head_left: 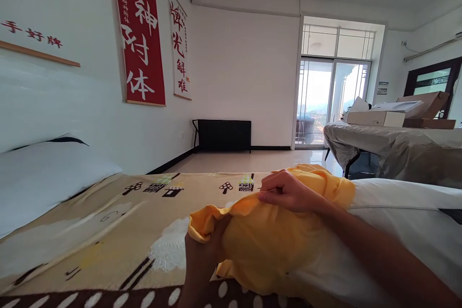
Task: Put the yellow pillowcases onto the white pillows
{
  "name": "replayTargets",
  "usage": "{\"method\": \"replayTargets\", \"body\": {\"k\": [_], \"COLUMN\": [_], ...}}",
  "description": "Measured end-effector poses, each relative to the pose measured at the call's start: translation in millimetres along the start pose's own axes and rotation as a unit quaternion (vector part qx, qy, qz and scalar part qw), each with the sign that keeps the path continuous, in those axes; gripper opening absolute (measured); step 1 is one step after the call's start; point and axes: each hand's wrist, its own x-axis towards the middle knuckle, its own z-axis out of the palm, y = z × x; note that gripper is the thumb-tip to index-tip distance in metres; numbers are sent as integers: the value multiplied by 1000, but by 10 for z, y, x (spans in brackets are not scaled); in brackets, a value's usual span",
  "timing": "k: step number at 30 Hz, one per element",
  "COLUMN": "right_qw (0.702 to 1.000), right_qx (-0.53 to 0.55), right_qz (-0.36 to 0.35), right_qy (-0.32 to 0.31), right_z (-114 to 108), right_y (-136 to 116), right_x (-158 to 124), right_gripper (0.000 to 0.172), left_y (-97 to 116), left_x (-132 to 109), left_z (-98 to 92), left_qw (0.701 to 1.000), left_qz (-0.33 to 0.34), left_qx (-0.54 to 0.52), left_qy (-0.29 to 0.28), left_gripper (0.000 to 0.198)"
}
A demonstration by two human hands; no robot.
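Observation:
A yellow cloth cover (263,240) is bunched over the end of a white pillow (397,221) that lies across a bed. My left hand (204,255) is closed on the cover's lower left edge, partly tucked under the fabric. My right hand (287,191) is closed in a pinch on the cover's upper edge, its forearm stretching across the white pillow toward the lower right.
The bed carries a beige patterned blanket (119,221) and a second white pillow (43,173) at the left wall. Red and white scrolls (140,33) hang above. A covered table (397,147) with cardboard boxes (378,116) stands right; a black radiator (224,134) and balcony door (330,101) beyond.

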Motion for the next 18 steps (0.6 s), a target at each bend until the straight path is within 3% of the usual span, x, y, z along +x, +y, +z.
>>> {"method": "replayTargets", "body": {"k": [3, 6, 9, 13, 15, 18], "right_qw": [992, 951, 898, 856, 865, 928], "right_qx": [-109, -299, -435, -514, -496, -366], "right_qz": [30, 42, 27, 48, 54, 17], "right_qy": [-58, -69, -55, 35, 61, 70], "right_z": [35, 158, 296, 397, 442, 550], "right_y": [-38, -57, -4, 114, 113, 8], "right_x": [-9, 9, 61, 134, 160, 222], "right_gripper": [26, 23, 14, 14, 16, 27], "left_y": [91, 172, 149, 52, 47, 94], "left_x": [-75, -126, -98, 40, 95, 100], "left_z": [44, 44, -31, -163, -189, -165], "left_qw": [995, 991, 995, 999, 999, 997], "left_qz": [-43, -48, -37, 27, 12, -3], "left_qx": [2, -16, -39, -41, -44, -70], "left_qy": [86, 127, 83, 1, 20, 35], "left_gripper": [45, 46, 43, 37, 38, 42]}}
